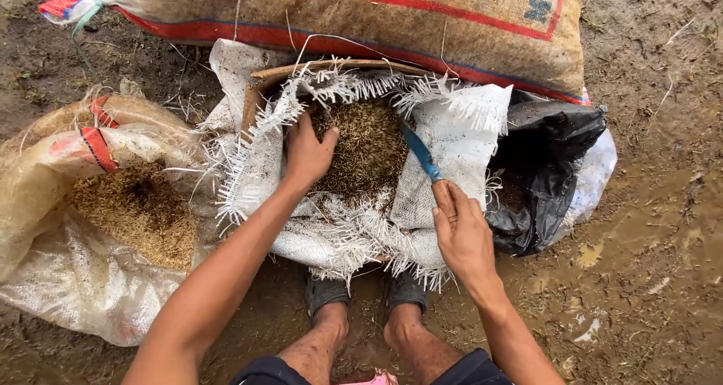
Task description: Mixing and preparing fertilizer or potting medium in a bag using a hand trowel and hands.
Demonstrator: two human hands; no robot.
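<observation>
- Three sacks ring the work: one full sack [361, 24] with red stripes lies beyond both hands, one slumped open sack [113, 204] of husks sits outside the left hand, and one frayed white sack [452, 129] lines the basket [260, 80].
- One black plastic bag [546, 167] lies just outside the right hand.
- One heap of grain husk [365, 148] sits between the hands; judging by this, spreading or levelling is the step in hand, calling for steady, light pressing.
- Left hand [307, 155]: fingers spread, pressed into the husk.
- Right hand [461, 231]: closed around one blue tool [420, 153], tip over the husk.
</observation>
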